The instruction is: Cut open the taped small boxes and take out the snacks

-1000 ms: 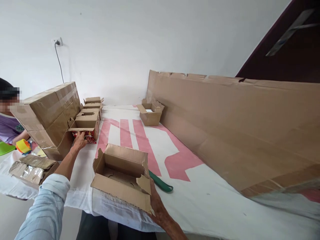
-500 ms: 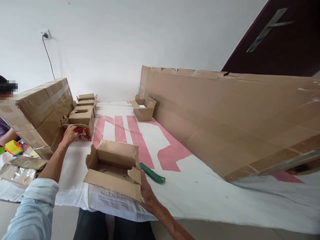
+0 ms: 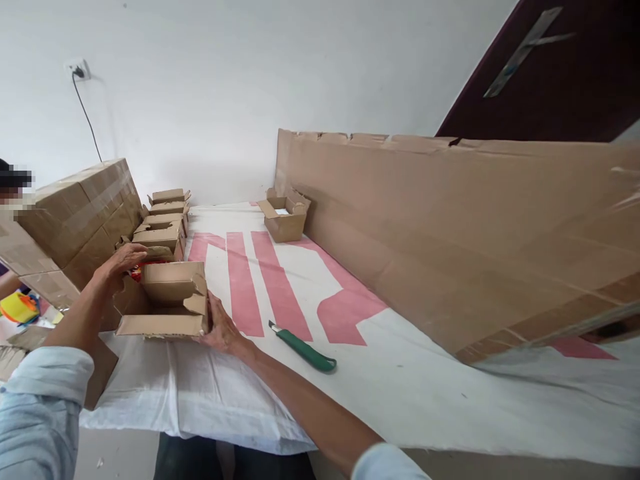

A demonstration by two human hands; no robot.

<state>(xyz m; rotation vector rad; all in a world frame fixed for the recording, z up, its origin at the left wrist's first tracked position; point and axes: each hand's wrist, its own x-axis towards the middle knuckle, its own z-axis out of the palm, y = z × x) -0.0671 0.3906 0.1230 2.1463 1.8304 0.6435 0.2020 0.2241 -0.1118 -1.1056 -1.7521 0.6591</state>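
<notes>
An open cardboard box with raised flaps sits at the table's left front. My right hand grips its right side, thumb toward the rim and fingers around the lower corner. My left hand reaches over the box's left back corner, fingers stretched toward the front of another open box in the row behind; whether it touches that box I cannot tell. A bit of a red packet shows below the left fingers, mostly hidden. A green utility knife lies on the cloth to the right.
Taped cartons are stacked at the left, with part of a person behind them. A small open box stands near the wall. A long cardboard sheet borders the right side. White cloth with pink shapes covers the table.
My right hand has moved the open box left, up against the row of boxes, leaving the utility knife uncovered. The box now hides most of the red packet. My left hand has shifted slightly left.
</notes>
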